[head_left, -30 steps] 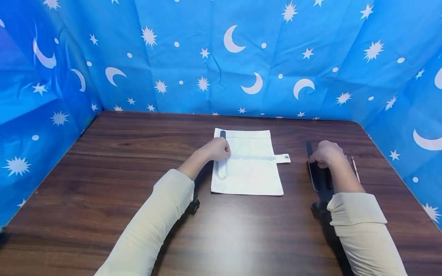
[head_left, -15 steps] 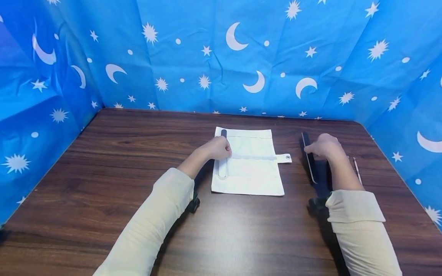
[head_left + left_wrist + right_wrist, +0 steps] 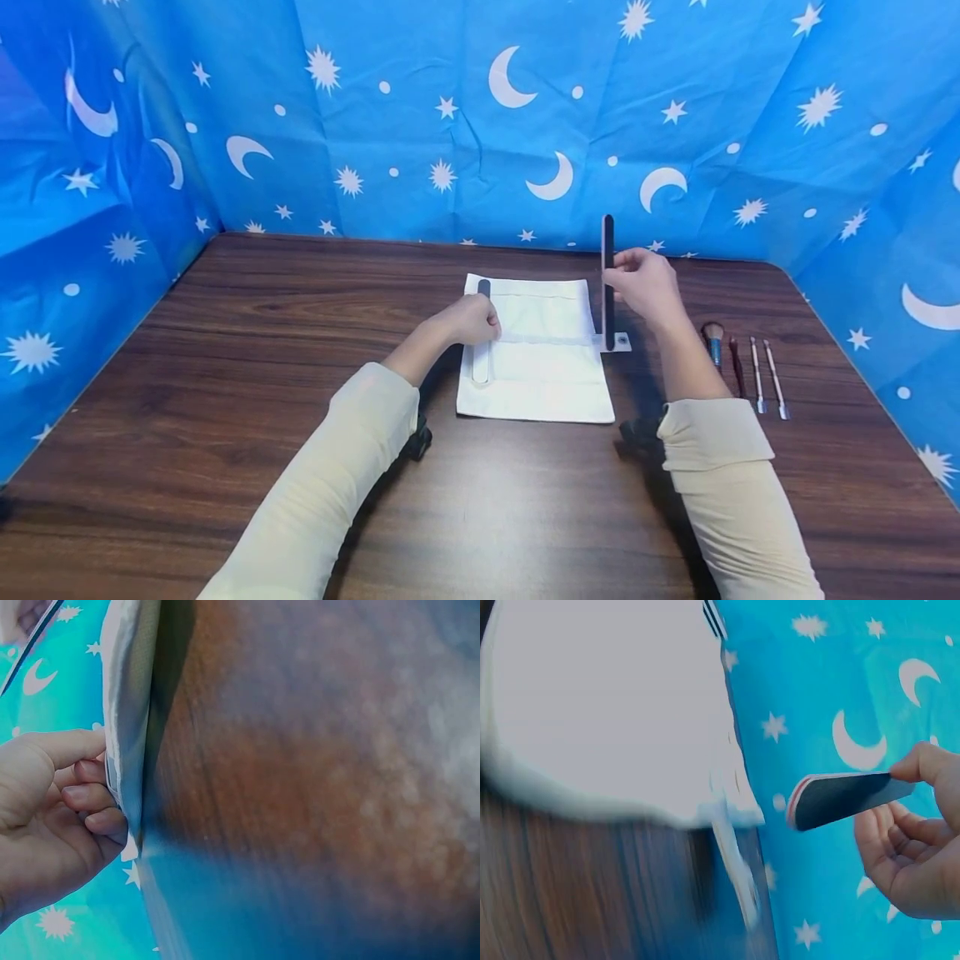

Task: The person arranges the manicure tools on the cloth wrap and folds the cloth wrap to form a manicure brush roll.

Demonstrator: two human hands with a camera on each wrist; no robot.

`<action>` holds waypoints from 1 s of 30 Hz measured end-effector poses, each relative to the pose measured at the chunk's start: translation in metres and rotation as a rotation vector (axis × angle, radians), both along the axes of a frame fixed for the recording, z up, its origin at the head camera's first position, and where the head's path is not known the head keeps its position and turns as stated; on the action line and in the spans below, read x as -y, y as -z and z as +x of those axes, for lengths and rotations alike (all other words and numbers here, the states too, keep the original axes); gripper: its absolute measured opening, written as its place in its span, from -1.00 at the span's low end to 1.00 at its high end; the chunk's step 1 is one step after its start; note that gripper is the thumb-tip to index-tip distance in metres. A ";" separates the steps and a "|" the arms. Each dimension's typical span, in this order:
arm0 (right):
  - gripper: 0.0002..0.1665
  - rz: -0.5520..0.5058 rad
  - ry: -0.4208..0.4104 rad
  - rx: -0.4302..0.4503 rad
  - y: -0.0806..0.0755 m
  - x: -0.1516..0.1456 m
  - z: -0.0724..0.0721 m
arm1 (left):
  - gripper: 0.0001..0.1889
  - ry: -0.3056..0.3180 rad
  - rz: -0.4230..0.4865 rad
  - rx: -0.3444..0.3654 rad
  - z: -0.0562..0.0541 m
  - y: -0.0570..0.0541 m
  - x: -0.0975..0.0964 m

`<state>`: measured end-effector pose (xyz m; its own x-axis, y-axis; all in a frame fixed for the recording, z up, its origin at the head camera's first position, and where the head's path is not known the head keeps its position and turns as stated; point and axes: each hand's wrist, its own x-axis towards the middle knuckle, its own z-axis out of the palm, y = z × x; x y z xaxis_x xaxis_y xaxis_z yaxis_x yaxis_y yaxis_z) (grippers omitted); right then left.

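A white cloth pouch lies unfolded on the table, its strap with a snap pointing right. On its left side lies a nail file, dark at its far end and pale lower down, partly hidden by my left hand. In the left wrist view the fingers of that hand are bent and pinch at the pouch's layers. My right hand pinches a second, black nail file between thumb and fingers. That file stands nearly upright over the pouch's right edge and overlaps the strap in the head view.
To the right of the right forearm lie a brush with a blue handle, a dark brown stick and two slim metal-tipped tools, side by side. A blue curtain with moons and stars stands behind the table.
My right hand has lifted the black nail file off the table and carried it left to the pouch, uncovering the brush and slim tools. The left hand has stayed in place.
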<state>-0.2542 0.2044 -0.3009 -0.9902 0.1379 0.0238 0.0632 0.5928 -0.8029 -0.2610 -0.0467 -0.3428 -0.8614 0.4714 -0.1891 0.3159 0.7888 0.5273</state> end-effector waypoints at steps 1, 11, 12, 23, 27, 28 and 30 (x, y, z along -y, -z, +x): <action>-0.57 -0.037 0.008 -0.017 0.001 0.007 -0.002 | -0.84 -0.001 -0.001 -0.001 0.000 0.000 0.000; -0.67 -0.276 0.110 -0.048 0.013 0.067 -0.021 | -0.83 0.017 -0.008 -0.016 -0.002 0.003 0.000; -0.67 -0.278 0.111 -0.053 0.014 0.072 -0.023 | -0.83 0.020 -0.007 -0.018 -0.003 0.003 0.000; -0.70 -0.128 0.147 -0.064 0.029 0.101 -0.031 | -0.83 0.024 0.008 -0.013 -0.003 0.003 -0.002; -0.71 -0.075 0.154 -0.038 0.030 0.103 -0.032 | -0.84 0.016 0.009 -0.009 -0.003 0.003 -0.002; -0.71 -0.062 0.150 -0.033 0.030 0.104 -0.032 | -0.84 0.015 0.010 -0.009 -0.003 0.003 -0.002; -0.70 -0.021 0.134 -0.020 0.031 0.105 -0.033 | -0.83 0.013 0.014 -0.010 -0.003 0.003 -0.001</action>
<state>-0.2868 0.0993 -0.3317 -0.9623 0.2693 0.0387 0.1246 0.5628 -0.8171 -0.2639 -0.0454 -0.3460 -0.8570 0.4850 -0.1741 0.3313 0.7773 0.5349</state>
